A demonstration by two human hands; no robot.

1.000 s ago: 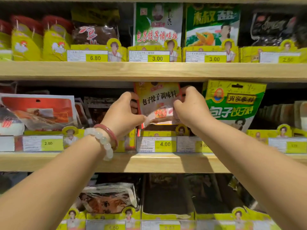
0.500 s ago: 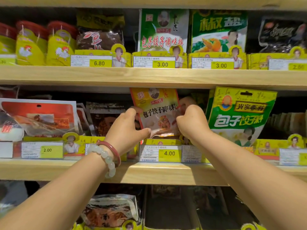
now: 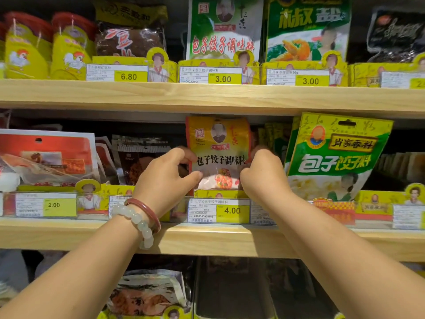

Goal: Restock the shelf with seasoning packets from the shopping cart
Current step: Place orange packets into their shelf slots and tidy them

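An orange-yellow seasoning packet (image 3: 218, 143) stands upright in its slot on the middle wooden shelf (image 3: 207, 240), behind the 4.00 price tag (image 3: 232, 211). My left hand (image 3: 165, 178) pinches its left edge, thumb on the front. My right hand (image 3: 264, 176) grips its right edge with curled fingers. The packet's lower corners are hidden by my hands. The shopping cart is out of view.
A large green-yellow packet (image 3: 333, 157) stands just right of my right hand. Dark packets (image 3: 138, 157) and a red-white pack (image 3: 46, 155) fill the slots to the left. The upper shelf (image 3: 207, 95) carries more seasoning packs close overhead. A lower shelf holds further bags (image 3: 147, 293).
The packet has been set lower and straighter into its slot, from tilted to upright. Both hands moved down with it and stay on its edges.
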